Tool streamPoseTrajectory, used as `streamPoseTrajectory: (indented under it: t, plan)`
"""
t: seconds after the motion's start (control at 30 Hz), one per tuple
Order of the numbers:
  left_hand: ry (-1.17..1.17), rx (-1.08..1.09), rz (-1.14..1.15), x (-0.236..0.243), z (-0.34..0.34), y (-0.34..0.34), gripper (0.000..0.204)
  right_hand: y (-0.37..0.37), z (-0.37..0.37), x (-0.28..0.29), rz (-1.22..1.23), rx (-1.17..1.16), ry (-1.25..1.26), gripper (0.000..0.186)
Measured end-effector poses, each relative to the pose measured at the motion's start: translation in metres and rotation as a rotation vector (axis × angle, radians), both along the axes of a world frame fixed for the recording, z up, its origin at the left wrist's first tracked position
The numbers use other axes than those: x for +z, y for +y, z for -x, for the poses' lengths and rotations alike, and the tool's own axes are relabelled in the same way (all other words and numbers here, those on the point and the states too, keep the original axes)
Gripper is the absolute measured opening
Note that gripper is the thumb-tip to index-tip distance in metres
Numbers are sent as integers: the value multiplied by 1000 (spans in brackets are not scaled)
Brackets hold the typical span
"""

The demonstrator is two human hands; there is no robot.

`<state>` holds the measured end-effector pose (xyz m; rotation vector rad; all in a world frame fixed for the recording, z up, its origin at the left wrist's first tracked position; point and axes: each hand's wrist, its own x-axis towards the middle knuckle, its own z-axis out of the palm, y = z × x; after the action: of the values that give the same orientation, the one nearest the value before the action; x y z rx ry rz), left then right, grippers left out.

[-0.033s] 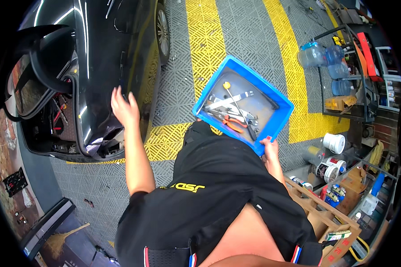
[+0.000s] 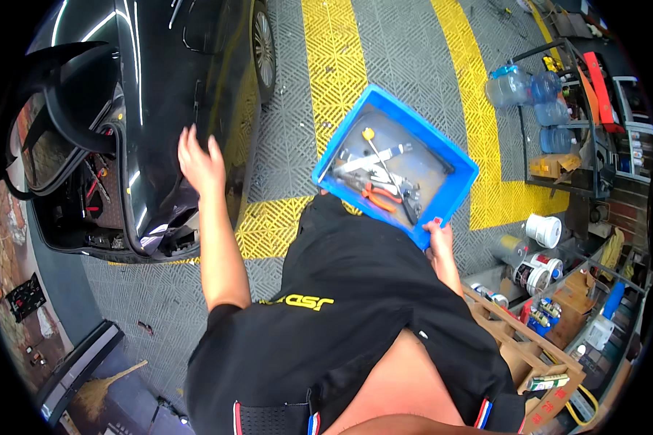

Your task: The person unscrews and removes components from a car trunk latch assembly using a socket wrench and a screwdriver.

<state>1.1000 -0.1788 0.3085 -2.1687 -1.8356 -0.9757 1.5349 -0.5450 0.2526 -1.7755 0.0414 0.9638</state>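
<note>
My right hand (image 2: 440, 245) grips the near right corner of a blue plastic bin (image 2: 406, 116), tilted in front of my legs. Inside lie orange-handled pliers (image 2: 379, 197), a long thin rod with a yellow knob (image 2: 368, 135) at one end, and several silver metal tools (image 2: 381, 154), partly overlapping. My left hand (image 2: 202, 161) is raised with its fingers apart, holding nothing. It is beside the rear flank of a black car (image 2: 167, 87); I cannot tell whether it touches the bodywork.
The car's boot (image 2: 105, 188) stands open at the left. Grey floor tiles (image 2: 283, 145) with yellow bands run past its wheel (image 2: 263, 54). At the right are a rack with large blue water bottles (image 2: 511, 90), white buckets (image 2: 543, 230) and a wooden crate (image 2: 519, 348). A broom (image 2: 98, 391) lies lower left.
My left hand has shifted slightly farther up along the car's side. The bin has moved very slightly away from me, still in my right hand.
</note>
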Motion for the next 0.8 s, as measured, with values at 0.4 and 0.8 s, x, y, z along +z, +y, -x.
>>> streamPoseTrajectory:
  t: [0.4, 0.8]
  plan:
    - [350, -110, -111, 41, -77, 302, 49, 174, -96, -49, 230, 75, -119, 31]
    - [1191, 77, 243, 10, -65, 444, 55, 454, -180, -313, 260, 451, -118, 52]
